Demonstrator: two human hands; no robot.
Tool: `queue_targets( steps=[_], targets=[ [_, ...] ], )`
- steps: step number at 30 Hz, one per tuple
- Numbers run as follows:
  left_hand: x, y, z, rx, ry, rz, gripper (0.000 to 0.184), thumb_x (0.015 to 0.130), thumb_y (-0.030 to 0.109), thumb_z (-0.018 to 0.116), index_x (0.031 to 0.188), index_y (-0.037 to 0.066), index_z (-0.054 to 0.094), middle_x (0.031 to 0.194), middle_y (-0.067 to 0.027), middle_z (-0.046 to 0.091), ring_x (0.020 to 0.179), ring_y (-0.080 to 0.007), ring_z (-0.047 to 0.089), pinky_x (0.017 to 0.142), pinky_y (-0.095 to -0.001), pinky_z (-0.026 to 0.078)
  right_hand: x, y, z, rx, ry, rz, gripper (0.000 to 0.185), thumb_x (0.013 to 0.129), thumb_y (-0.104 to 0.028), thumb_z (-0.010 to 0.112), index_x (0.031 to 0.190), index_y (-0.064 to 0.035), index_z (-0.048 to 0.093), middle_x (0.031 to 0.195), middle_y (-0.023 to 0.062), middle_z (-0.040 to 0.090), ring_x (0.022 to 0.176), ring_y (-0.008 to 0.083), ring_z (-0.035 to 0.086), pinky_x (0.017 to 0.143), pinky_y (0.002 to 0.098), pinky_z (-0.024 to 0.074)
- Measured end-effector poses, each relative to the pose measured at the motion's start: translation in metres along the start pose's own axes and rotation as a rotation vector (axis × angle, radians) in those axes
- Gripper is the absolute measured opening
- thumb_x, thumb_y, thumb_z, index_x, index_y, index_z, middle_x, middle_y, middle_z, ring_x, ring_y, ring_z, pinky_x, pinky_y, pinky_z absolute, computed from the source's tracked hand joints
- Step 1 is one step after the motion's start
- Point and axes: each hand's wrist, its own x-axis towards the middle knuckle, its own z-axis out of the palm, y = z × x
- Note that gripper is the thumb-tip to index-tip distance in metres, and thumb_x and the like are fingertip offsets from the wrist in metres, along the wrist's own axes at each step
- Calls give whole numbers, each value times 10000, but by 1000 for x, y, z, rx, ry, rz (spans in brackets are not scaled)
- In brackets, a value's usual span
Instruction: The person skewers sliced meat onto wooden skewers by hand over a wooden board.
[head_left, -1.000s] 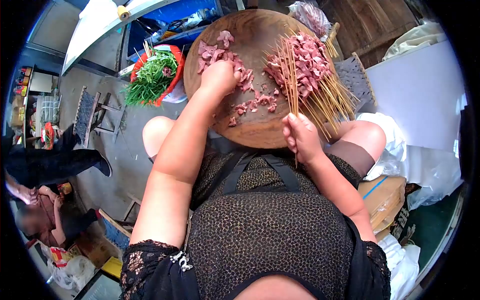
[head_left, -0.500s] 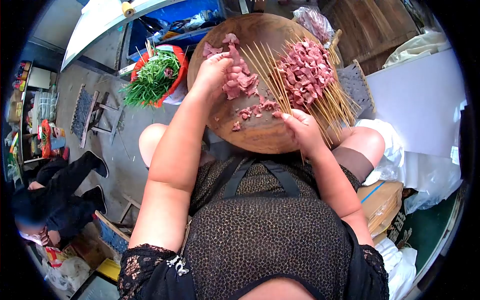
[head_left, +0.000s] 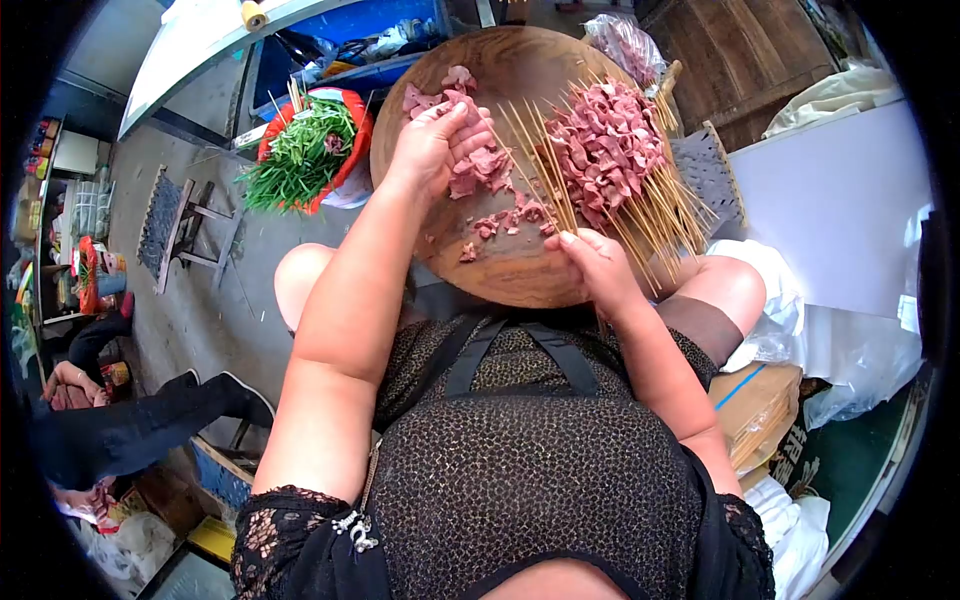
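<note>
My right hand (head_left: 605, 268) is closed around the lower ends of several thin wooden skewers (head_left: 548, 180), which fan upward over the round wooden board (head_left: 520, 285). Beside them lies a heap of skewered pink raw meat (head_left: 605, 150), with bare stick ends pointing down and right. My left hand (head_left: 430, 150) is closed in a pinch at the loose meat slices (head_left: 485, 170) on the board's left half; its fingertips seem to grip a slice, partly hidden by the fingers. Smaller meat scraps (head_left: 500, 222) lie between the two hands.
A red-lined basket of cut green stalks (head_left: 305, 150) stands left of the board. Behind are a blue bin (head_left: 370, 50) and a clear plastic bag (head_left: 625, 45). A low stool (head_left: 185, 230) stands at left, near another person's legs (head_left: 160, 420). White sheeting (head_left: 835, 200) is at right.
My left hand has turned slightly and its fingers have shifted at the meat. My right hand and its skewers have moved slightly down and left. The other person's leg has stretched out to the right.
</note>
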Motion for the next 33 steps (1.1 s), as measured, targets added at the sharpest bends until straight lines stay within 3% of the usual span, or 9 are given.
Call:
queue_targets(
  steps=[10,12,18,23,32,33],
  targets=[
    [-5,-1,7,-15,26,58,185,904,83,453,1054,-13,502,1086,-161,572,969,-239,597,797,-312,530,9,7,-4,179,44,-89,197,835,-139,591,1012,-53,589,670,-36,542,488,17,420,427,163,314],
    [-5,-1,7,-59,-3,64,151,895,88,479,997,-7,538,998,-145,601,888,-232,617,771,-322,535,9,7,-3,196,52,-87,191,839,-138,584,1009,-50,587,671,-32,543,490,18,422,430,161,315],
    [-8,0,7,-89,20,56,170,895,142,507,977,0,551,973,-146,608,890,-235,616,761,-324,539,5,6,-2,194,70,-75,179,847,-129,571,1004,-45,586,666,-23,538,499,22,427,445,161,317],
    [-8,0,6,-42,20,55,203,906,160,481,1029,2,512,1041,-161,585,960,-254,597,802,-343,527,4,5,-3,216,55,-80,176,847,-127,569,1002,-47,588,668,-21,536,505,27,430,453,166,319],
    [-9,3,7,29,-54,-19,207,899,142,487,1038,-10,511,1016,-159,600,926,-235,612,791,-323,528,4,-2,-11,-1,80,-141,177,847,-121,564,995,-34,610,701,-69,513,571,16,429,517,166,351],
    [-10,4,7,37,-60,-41,215,899,144,487,1045,-12,509,1013,-158,601,921,-233,614,790,-322,528,5,-1,-11,-12,94,-168,170,848,-109,561,993,-33,606,675,-73,499,534,5,401,481,159,312]
  ],
)
